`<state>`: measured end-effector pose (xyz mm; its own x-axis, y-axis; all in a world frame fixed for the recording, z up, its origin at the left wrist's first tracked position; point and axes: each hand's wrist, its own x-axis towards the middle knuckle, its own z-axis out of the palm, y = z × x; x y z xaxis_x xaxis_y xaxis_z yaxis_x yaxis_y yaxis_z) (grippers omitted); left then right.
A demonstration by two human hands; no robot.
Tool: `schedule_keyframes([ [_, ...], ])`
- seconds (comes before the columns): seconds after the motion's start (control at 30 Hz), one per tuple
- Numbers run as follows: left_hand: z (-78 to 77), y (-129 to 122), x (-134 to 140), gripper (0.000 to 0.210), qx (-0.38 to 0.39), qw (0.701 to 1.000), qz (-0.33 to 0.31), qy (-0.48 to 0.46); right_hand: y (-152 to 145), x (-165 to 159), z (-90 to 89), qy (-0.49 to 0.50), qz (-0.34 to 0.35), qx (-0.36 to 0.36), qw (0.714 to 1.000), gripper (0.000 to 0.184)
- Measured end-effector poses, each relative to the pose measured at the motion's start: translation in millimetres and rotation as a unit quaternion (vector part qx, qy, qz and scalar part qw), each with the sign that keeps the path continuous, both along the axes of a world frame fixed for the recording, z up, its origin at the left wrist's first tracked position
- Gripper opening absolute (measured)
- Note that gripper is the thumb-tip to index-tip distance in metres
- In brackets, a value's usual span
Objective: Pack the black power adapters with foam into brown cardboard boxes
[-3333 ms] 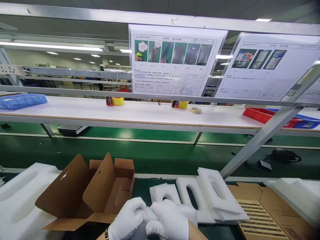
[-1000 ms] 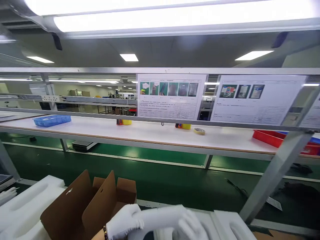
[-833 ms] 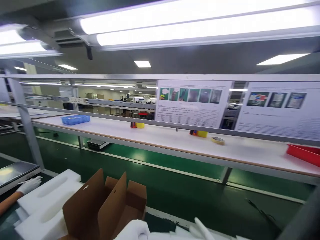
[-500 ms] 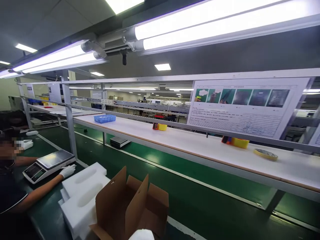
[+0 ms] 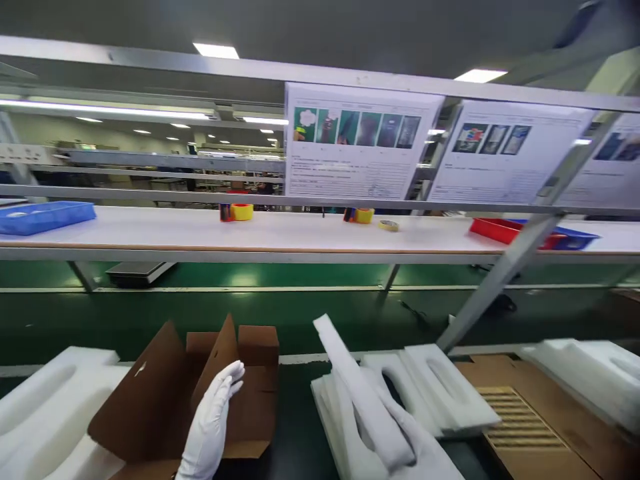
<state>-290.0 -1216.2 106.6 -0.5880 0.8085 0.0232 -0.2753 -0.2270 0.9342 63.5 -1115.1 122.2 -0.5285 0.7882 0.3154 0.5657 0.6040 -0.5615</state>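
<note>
My left hand (image 5: 210, 420), in a white glove, is over the open brown cardboard box (image 5: 145, 393). Its fingers are stretched out beside the box's upright flap; whether they touch it I cannot tell. My right hand (image 5: 425, 448), also gloved in white, grips a foam insert (image 5: 363, 393), which it holds tilted up. Under and behind that piece lie more white foam inserts (image 5: 445, 387) with oval cutouts. Part of the right hand blends with the foam and is blurred.
More foam (image 5: 60, 400) lies left of the box. At the right are flat cardboard with a slatted part (image 5: 520, 417) and another foam stack (image 5: 595, 373). A slanted metal post (image 5: 505, 273) rises to the white shelf (image 5: 165, 230), which holds tape dispensers (image 5: 243, 212) and trays (image 5: 45, 217).
My view has swung right and down, so the co-worker and scale have left the picture. Both my hands now show, the right one with a foam insert.
</note>
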Motion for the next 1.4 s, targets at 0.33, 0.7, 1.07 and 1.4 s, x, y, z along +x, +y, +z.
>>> schedule_keyframes([
  [0.33,-52.3,13,69,0.05,-0.205,0.944,-0.218,0.141,2,-8,-101.1,-0.269,0.026,-0.044,0.962,0.084],
  [0.7,-121.7,52,163,0.083,-0.368,0.853,-0.318,0.188,114,96,-135.4,-0.327,-0.147,-0.095,0.929,0.072],
  [1.07,-96.3,75,209,0.06,-0.392,0.775,-0.28,0.408,162,146,-150.5,0.092,-0.156,-0.273,0.945,0.065],
  [1.4,-2.7,126,228,0.077,-0.065,0.974,-0.214,-0.023,112,145,-26.3,0.598,0.134,-0.546,0.571,0.039],
])
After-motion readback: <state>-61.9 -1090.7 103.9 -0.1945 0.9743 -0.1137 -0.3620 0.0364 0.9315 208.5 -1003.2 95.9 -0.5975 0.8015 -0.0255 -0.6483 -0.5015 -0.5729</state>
